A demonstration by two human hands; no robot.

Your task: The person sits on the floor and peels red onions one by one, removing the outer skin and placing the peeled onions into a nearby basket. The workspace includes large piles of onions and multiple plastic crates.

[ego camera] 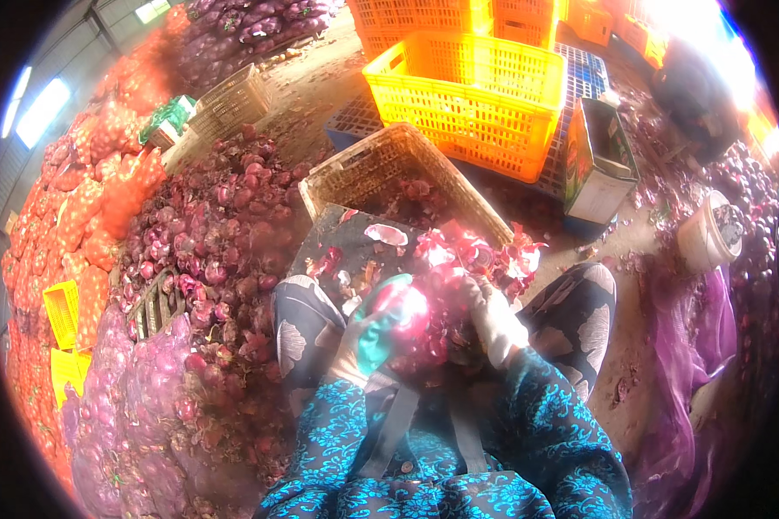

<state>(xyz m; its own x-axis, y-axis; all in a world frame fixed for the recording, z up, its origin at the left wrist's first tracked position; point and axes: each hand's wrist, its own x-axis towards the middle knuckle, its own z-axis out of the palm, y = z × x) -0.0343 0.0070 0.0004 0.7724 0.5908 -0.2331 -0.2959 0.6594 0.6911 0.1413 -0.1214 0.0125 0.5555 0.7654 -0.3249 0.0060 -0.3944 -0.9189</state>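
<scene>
My left hand (376, 334), in a green-and-white glove, is closed around a red onion (402, 308) above my lap. Close on its right is my right hand (493, 318) in a pale glove, its fingers curled against loose red onion skins (457, 250). Glare and blur hide whether those fingers grip anything. Beyond both hands a dark board (324, 240) lies across the near end of a worn brown plastic crate (457, 181), with peeled skin scraps on it. Inside the crate are several red onions (415, 190).
A heap of red onions (234, 201) spreads on my left, beside filled purple mesh sacks (136, 389) and stacked orange mesh sacks (91, 207). Ahead, a yellow crate (467, 104) rests on blue pallets (581, 65). To the right are a cardboard box (597, 188), a white bucket (701, 233) and purple netting (678, 344).
</scene>
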